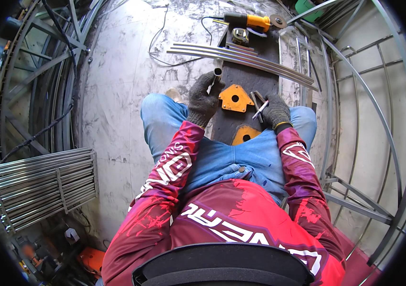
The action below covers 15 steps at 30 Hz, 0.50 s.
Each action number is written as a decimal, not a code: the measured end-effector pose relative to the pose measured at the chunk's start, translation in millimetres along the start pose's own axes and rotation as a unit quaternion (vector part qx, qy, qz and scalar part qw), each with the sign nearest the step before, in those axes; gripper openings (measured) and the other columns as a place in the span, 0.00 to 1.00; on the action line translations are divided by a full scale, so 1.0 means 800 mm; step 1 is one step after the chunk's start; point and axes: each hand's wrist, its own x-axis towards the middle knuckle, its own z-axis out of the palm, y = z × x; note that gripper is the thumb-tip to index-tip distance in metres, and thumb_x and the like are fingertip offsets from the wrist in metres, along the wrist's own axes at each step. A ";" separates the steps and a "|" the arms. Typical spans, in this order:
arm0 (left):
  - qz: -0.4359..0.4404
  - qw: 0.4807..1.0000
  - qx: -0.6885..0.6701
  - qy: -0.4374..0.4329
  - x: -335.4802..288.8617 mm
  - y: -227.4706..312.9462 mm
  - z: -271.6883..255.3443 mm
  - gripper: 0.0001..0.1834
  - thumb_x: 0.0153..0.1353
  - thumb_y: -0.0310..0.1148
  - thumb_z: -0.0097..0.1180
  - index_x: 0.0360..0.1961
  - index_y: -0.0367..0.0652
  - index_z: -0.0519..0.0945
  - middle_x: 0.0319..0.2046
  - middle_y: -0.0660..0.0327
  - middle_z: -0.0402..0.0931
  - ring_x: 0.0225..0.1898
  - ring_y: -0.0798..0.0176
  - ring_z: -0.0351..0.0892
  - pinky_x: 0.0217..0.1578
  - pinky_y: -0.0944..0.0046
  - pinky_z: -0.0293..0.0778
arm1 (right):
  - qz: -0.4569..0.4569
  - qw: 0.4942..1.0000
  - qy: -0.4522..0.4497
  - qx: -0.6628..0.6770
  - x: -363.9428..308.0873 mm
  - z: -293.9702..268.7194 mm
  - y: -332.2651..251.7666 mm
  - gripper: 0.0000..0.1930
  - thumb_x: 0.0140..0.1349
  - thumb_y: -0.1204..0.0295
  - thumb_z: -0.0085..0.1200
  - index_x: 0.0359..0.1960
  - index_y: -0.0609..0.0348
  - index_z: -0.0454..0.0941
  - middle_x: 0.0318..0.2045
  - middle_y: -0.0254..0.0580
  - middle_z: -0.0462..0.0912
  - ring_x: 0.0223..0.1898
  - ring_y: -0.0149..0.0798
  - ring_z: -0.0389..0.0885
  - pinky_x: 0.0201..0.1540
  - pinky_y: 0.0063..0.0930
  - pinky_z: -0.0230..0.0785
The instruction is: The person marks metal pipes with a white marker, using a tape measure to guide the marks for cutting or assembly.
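My left hand (204,97), in a dark grey knit glove, is closed around a short piece of metal tube (217,72), its round open end facing up. My right hand (276,112), gloved alike, grips a slim white and purple pen (260,110). A narrow, angled metal tool (255,98) also shows at its fingers; its exact kind is unclear. Between my hands an orange-yellow magnetic welding holder (244,102) lies on a dark board (248,78). A second such holder (239,135) lies nearer to me, partly hidden by my jeans.
Long shiny metal tubes (250,62) lie across the board. Beyond them are a tape measure (240,36) and a yellow and black angle grinder (255,22), with a cord (151,45) on the floor. Metal frames (395,143) stand right; a barred rack (41,183) sits left.
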 end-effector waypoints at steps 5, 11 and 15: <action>0.024 0.998 0.058 -0.001 0.000 0.006 -0.006 0.15 0.61 0.30 0.65 0.48 0.40 0.81 0.39 0.51 0.81 0.41 0.52 0.84 0.43 0.58 0.77 | 0.007 1.000 -0.007 0.006 0.000 -0.002 -0.005 0.16 0.56 0.68 0.58 0.48 0.52 0.81 0.49 0.54 0.82 0.54 0.55 0.80 0.55 0.46 0.72; -0.007 0.998 0.056 0.006 0.000 -0.005 -0.007 0.15 0.61 0.34 0.65 0.47 0.40 0.81 0.38 0.51 0.81 0.41 0.51 0.83 0.42 0.57 0.77 | -0.009 0.999 0.021 0.024 0.005 0.011 0.009 0.18 0.53 0.67 0.60 0.48 0.53 0.80 0.46 0.57 0.81 0.50 0.59 0.80 0.54 0.47 0.72; -0.022 0.998 0.064 0.011 0.002 -0.015 -0.010 0.14 0.62 0.35 0.63 0.45 0.40 0.81 0.37 0.50 0.81 0.40 0.50 0.83 0.41 0.56 0.76 | -0.004 0.999 0.022 0.026 0.000 0.006 0.003 0.18 0.55 0.67 0.59 0.49 0.53 0.80 0.48 0.54 0.81 0.53 0.57 0.79 0.55 0.46 0.71</action>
